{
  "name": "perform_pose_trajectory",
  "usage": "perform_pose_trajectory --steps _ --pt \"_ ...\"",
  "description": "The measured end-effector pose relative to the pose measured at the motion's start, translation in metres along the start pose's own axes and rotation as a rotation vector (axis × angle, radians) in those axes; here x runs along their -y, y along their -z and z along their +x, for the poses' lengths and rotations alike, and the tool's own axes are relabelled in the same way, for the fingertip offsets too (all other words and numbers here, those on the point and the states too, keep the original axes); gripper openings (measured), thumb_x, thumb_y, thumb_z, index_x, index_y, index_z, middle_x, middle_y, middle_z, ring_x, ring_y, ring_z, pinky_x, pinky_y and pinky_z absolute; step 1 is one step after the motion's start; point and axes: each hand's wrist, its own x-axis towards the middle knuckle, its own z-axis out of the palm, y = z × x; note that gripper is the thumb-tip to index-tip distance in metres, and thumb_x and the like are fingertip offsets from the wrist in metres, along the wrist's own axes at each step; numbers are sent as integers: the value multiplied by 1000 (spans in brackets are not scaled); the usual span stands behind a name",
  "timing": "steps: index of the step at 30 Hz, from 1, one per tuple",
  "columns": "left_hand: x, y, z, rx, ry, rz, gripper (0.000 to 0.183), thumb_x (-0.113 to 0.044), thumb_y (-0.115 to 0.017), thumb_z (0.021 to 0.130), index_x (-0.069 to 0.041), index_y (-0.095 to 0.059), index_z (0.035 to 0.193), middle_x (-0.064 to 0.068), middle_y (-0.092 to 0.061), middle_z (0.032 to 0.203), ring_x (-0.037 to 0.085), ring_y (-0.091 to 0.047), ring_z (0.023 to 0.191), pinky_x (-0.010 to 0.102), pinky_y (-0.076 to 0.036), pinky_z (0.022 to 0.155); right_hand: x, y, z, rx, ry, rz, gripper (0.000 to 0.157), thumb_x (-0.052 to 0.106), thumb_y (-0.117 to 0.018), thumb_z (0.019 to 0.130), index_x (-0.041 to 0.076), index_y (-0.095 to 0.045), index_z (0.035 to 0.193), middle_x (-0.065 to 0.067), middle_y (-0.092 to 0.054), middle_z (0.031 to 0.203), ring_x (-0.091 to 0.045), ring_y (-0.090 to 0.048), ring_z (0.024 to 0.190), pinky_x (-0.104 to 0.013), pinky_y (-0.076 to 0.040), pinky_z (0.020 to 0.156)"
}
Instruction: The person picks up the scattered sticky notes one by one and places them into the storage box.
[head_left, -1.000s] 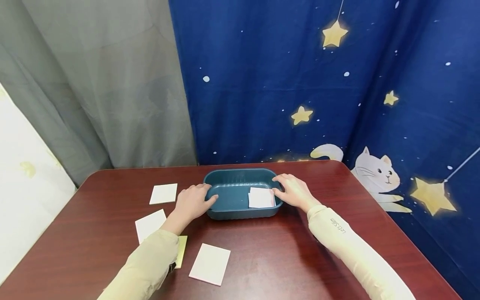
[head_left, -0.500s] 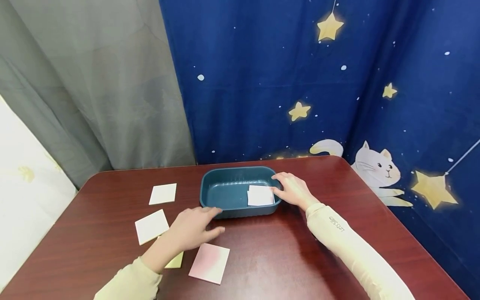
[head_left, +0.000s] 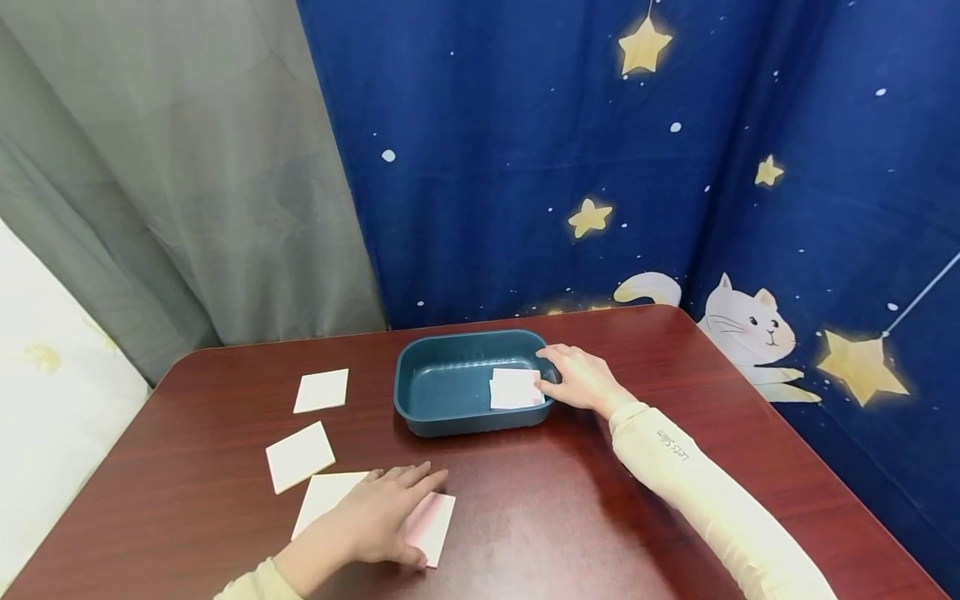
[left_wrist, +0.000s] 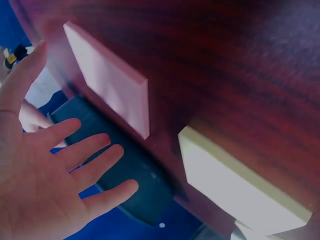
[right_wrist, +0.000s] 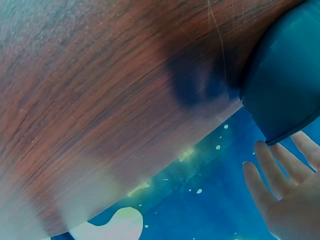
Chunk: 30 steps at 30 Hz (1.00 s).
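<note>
My left hand (head_left: 375, 517) is spread above a pink-and-white square note pad (head_left: 437, 529). In the left wrist view its fingers are extended and apart from the pink-edged pad (left_wrist: 112, 82); a yellow-edged note pad (left_wrist: 240, 185) lies beside it. My right hand (head_left: 583, 379) rests at the right end of a dark teal oblong bin (head_left: 442, 427), with thumb and fingertips over the rim. In the right wrist view the fingers (right_wrist: 267, 172) look fairly straight near the bin's edge. Pale pads (head_left: 516, 389) lie stacked inside the bin's right part.
On the reddish-brown table (head_left: 562, 517), two more pale square pads, an upper one (head_left: 321, 391) and a lower one (head_left: 300, 457), lie to the left. Dark blue star-patterned curtain (head_left: 487, 167) and grey curtain (head_left: 187, 167) hang behind the far table edge.
My left hand has left the bin's left end and moved toward me, over the pink pad. My right hand has stayed at the bin's right end. The view has shifted slightly.
</note>
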Motion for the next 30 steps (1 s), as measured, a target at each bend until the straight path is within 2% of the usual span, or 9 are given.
perform_pose_trajectory --steps 6,16,30 --pt "1 -10 -4 30 -23 4 96 -49 -77 54 -10 -39 132 16 -40 131 32 -38 117 56 -30 86 1 -1 0 5 3 -1 55 43 -59 79 10 -52 122 -9 -51 120 -25 -47 107 -45 -40 83" --pt "2 -20 -6 46 -16 9 94 -45 -78 52 -11 -40 132 15 -41 130 32 -38 116 55 -29 88 1 0 0 13 -3 7 56 45 -59 79 10 -52 122 -9 -50 121 -25 -47 108 -46 -40 83" --pt "10 -25 -7 -15 -30 68 86 -48 -75 58 -11 -43 129 14 -48 123 32 -46 109 52 -34 85 1 -1 0 9 -3 -2 55 45 -59 79 10 -52 121 -9 -50 122 -25 -47 108 -46 -40 82"
